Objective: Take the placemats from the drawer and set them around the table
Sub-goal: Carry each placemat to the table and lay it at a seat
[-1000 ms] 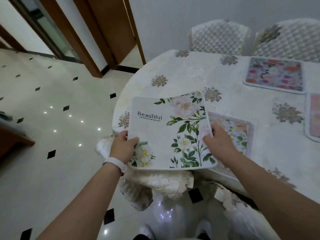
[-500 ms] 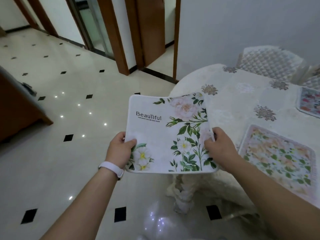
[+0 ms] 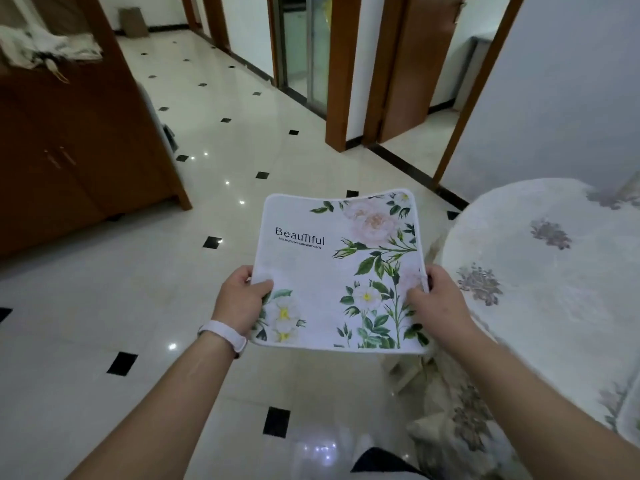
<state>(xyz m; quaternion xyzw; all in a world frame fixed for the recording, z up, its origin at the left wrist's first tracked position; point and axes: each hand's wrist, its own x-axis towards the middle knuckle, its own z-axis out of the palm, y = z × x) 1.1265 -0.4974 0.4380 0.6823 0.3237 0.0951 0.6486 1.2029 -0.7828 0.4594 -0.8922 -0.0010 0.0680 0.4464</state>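
I hold a white placemat point(image 3: 332, 271) printed with green leaves, pale roses and the word "Beautiful", flat and level above the floor. My left hand point(image 3: 239, 299), with a white wristband, grips its left edge. My right hand point(image 3: 438, 299) grips its right edge. The round table point(image 3: 554, 292), under a white cloth with grey flower motifs, lies to the right of the placemat, which does not touch it. A corner of another placemat point(image 3: 630, 415) shows at the table's right edge.
A brown wooden cabinet point(image 3: 79, 150) with crumpled white cloth point(image 3: 45, 46) on top stands at the left. Glossy cream floor tiles with black diamonds point(image 3: 138, 289) stretch ahead. Brown door frames point(image 3: 343, 71) and open doorways are at the back. The tablecloth hangs down at lower right.
The view has swung left, away from the table. The placemat, held in both hands, was over the table's edge and is now over the floor. The laid placemats have left the view.
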